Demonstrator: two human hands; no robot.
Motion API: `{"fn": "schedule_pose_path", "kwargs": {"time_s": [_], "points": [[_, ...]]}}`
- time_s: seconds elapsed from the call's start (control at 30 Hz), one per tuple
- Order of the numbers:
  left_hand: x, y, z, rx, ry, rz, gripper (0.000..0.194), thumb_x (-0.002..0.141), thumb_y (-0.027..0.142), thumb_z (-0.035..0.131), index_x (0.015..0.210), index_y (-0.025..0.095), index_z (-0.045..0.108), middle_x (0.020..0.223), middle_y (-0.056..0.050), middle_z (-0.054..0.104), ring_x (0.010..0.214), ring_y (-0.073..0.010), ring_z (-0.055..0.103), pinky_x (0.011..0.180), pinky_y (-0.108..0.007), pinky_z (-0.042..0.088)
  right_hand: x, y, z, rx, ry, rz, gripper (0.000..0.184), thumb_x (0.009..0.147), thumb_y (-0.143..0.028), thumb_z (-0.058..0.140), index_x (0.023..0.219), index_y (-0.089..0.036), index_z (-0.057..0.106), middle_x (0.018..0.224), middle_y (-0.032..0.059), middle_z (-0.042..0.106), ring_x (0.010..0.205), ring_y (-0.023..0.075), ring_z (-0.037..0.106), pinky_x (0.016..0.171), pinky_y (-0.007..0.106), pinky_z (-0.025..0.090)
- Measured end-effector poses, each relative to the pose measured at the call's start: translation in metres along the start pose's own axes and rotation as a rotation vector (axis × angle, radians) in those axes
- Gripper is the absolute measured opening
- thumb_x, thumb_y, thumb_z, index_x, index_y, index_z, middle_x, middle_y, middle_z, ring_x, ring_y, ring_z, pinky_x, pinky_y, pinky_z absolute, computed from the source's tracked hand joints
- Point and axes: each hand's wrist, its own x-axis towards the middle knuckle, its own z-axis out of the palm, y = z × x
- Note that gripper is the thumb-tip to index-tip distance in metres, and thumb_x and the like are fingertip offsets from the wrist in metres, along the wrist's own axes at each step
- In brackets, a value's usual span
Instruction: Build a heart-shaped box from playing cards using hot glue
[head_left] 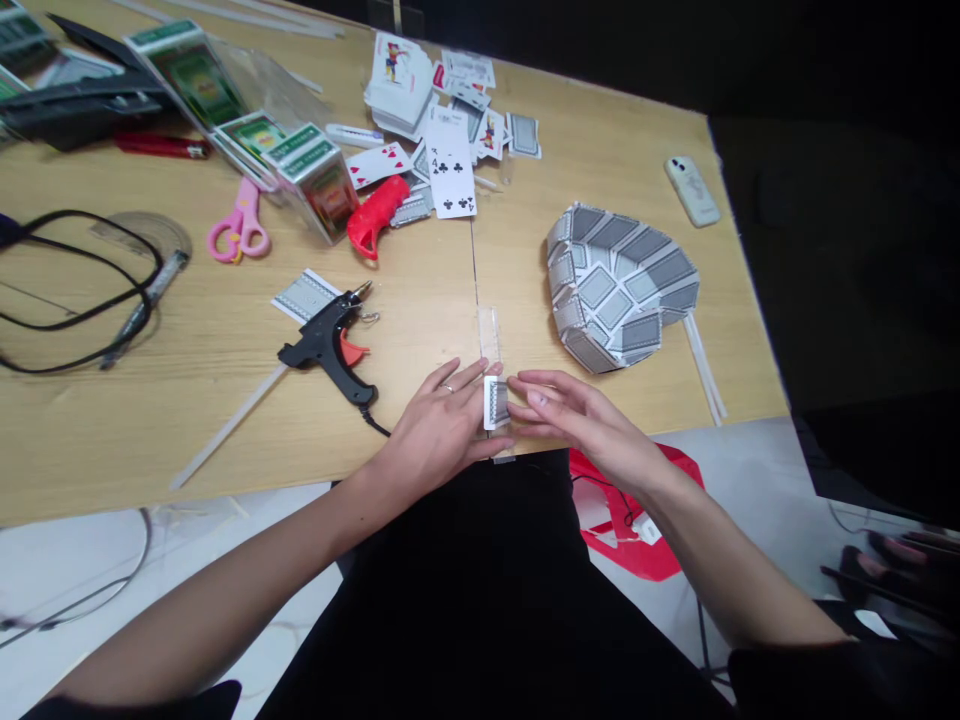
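At the table's front edge, my left hand (pixel 442 420) lies flat with its fingers stretched over a clear ruler (pixel 488 335). A grey-backed playing card (pixel 496 402) lies by its fingertips, one part standing up or folded over; I cannot tell which. From the other side, my right hand (pixel 574 412) reaches to the card with fingers extended and slightly apart, the fingertips at its right edge. Whether they touch it is unclear. To the right stands a bowl-like form made of joined playing cards (pixel 622 285). A black glue gun (pixel 326 345) with a glue stick rests left of my left hand.
Pink scissors (pixel 240 225), a red-handled tool (pixel 377 215) and card boxes (pixel 315 180) lie at the back left. Loose cards (pixel 450 165) and a card stack (pixel 397 85) are behind. A phone (pixel 691 190) and glue sticks (pixel 705 370) are at right; a black cable (pixel 82 225) loops left.
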Motion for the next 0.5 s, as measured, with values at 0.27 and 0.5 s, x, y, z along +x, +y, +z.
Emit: {"fn": "schedule_pose_path", "kwargs": {"time_s": [0.27,0.5], "points": [[0.0,-0.001,-0.001,0.022,0.05,0.035,0.07,0.095,0.05,0.086,0.149,0.011,0.062,0.156,-0.02,0.068,0.152,-0.0353,0.06,0.13,-0.054,0.045,0.007,0.001,-0.001,-0.196,-0.026,-0.017,0.045,0.106,-0.063,0.067,0.135,-0.031,0.076,0.152,0.0059,0.073,0.148,0.0303,0.064,0.129,0.057,0.05],[0.002,0.001,-0.003,0.009,0.033,0.013,0.06,0.097,0.05,0.084,0.141,0.014,0.066,0.156,-0.019,0.069,0.151,-0.0359,0.062,0.128,-0.056,0.047,-0.016,0.019,0.008,0.101,0.047,-0.011,0.056,0.102,-0.058,0.075,0.147,-0.026,0.065,0.162,0.0096,0.065,0.153,0.0282,0.061,0.135,0.054,0.044]]}}
